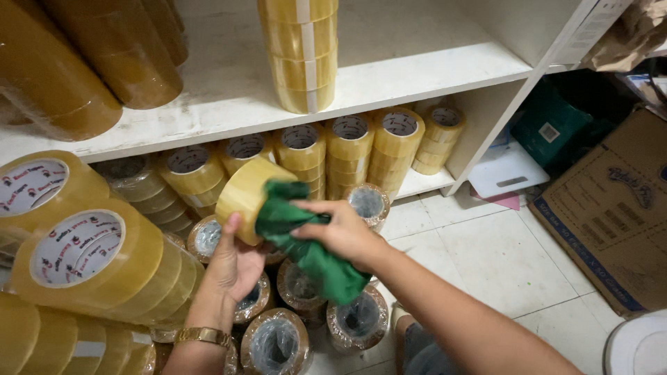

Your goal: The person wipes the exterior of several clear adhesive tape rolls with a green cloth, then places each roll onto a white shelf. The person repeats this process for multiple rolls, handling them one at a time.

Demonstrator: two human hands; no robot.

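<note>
Two things in hand, head view: a tape roll (244, 194) and a green cloth (309, 243), centre of the frame.
Left hand (236, 264): your fingers curl around the roll from below, thumb on its side.
Right hand (344, 232): your fingers pinch the cloth against the roll.
Handling: the roll looks stiff, moderately light and slick on its face, so grip its outer band; the cloth is soft and limp.
Look: glossy yellow-tan roll; the cloth dark green and crumpled.
Around: shelf (417, 69) above, wrapped roll stacks (299, 326) below.
</note>
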